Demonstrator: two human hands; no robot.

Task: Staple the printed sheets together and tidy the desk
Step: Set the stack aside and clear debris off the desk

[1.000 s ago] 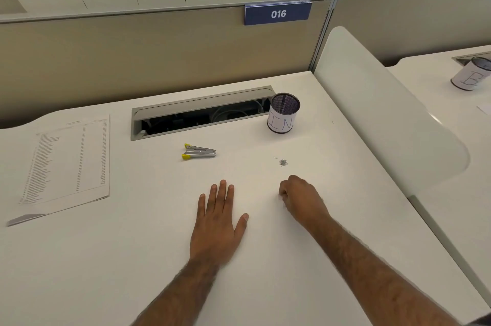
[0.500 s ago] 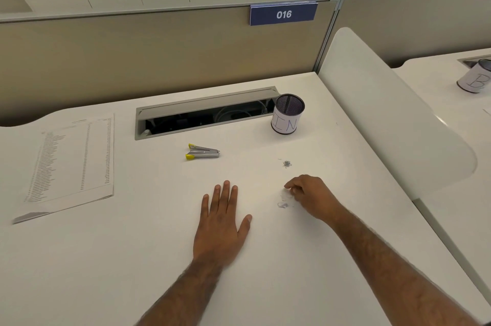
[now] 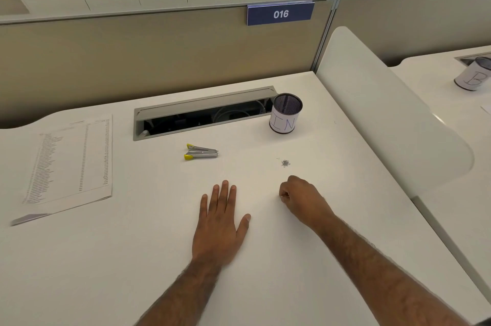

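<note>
You have open white desk (image 3: 106, 272) at lower left. Ahead sit a yellow-tipped metal stapler (image 3: 202, 151) and black mesh cup (image 3: 285, 117).

We see soft, even indoor light, faint shadow beside our left hand (image 3: 218, 227) on the pale bench (image 3: 265, 291), crisp focus, partition (image 3: 159, 47) bowed near edges.

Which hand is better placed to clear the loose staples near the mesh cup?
Right. The right hand sits just short of the staple pile, with the cup beyond on its side. The left hand lies flat, farther from both.
</note>
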